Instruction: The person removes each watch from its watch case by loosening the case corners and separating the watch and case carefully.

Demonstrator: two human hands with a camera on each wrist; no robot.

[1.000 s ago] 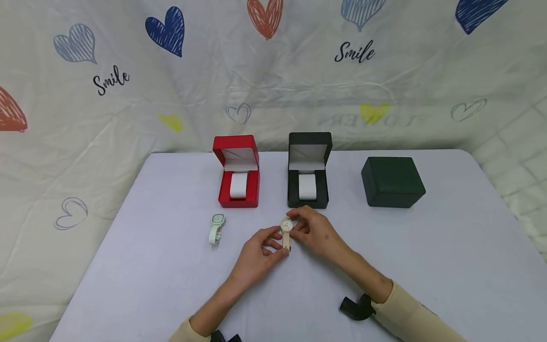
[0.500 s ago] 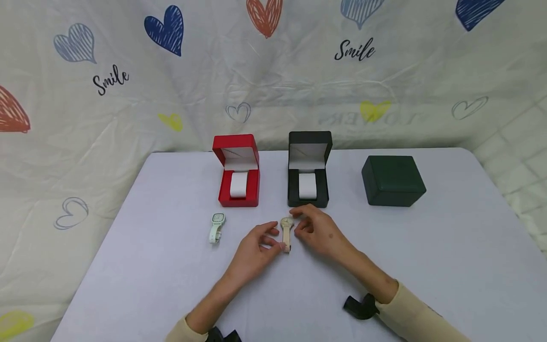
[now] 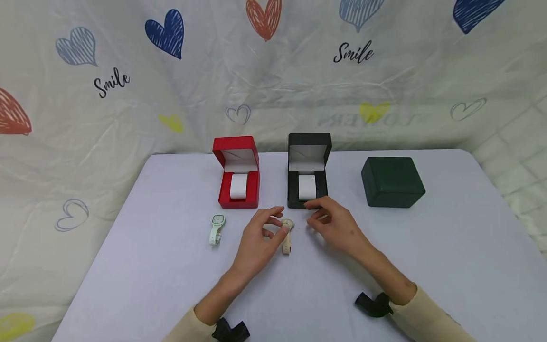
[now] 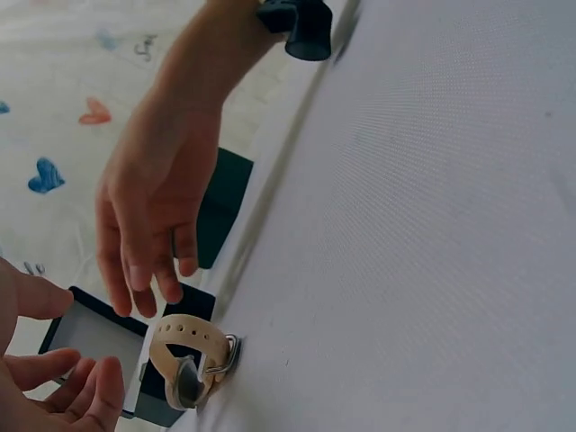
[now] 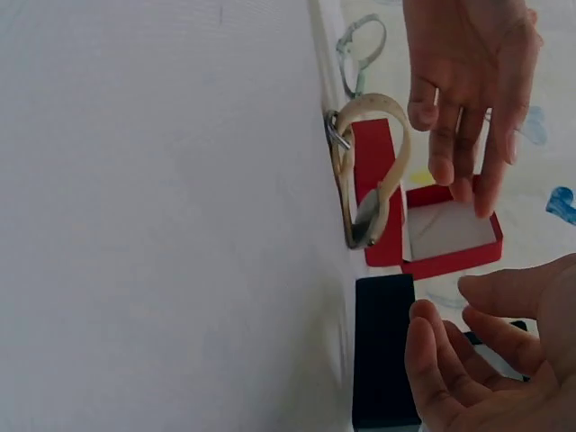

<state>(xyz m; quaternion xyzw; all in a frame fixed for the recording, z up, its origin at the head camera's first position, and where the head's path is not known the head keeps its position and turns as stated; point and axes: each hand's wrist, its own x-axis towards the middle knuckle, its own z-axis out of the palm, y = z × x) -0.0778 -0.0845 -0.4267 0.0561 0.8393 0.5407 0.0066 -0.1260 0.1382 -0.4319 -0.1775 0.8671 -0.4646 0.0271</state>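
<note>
A beige-strapped wristwatch (image 3: pixel 287 244) stands on the table with its strap buckled into a loop, as the right wrist view shows of the watch (image 5: pixel 396 157). My left hand (image 3: pixel 256 242) is just left of it, fingers loosely bent, the thumb overlapping the watch in the head view. In the left wrist view a gap shows between the left hand (image 4: pixel 63 382) and the strap. My right hand (image 3: pixel 339 225) hovers to the right, in front of the black watch box (image 3: pixel 292 190), holding nothing. A pale green watch (image 3: pixel 217 229) lies farther left.
An open red watch box (image 3: pixel 252 192) with a white cushion stands at the back, left of the open black one, which also has a white cushion. A closed dark green box (image 3: pixel 393 183) is at the back right. A heart-printed cloth (image 3: pixel 290 71) hangs behind the table.
Both hands have let go of the beige watch, which stays standing on the table. My right hand has moved away to the right; my left hand has shifted slightly up.
</note>
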